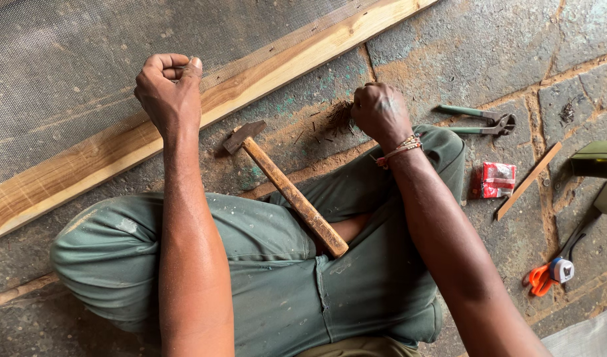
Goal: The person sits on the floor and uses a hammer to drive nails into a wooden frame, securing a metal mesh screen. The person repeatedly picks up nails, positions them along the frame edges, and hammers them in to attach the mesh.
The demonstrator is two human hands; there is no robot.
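Stone floor, person sitting cross-legged. Left hand [170, 89] fisted, pinching something small over wooden frame [118, 149], far left. Right hand [381, 112] closed on nail pile [340, 118]. Hammer [287, 188] rests on lap. Advice: take single nail, keep it upright.

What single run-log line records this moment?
left hand: fist over wooden frame | right hand: on nail pile | hammer: lying against leg
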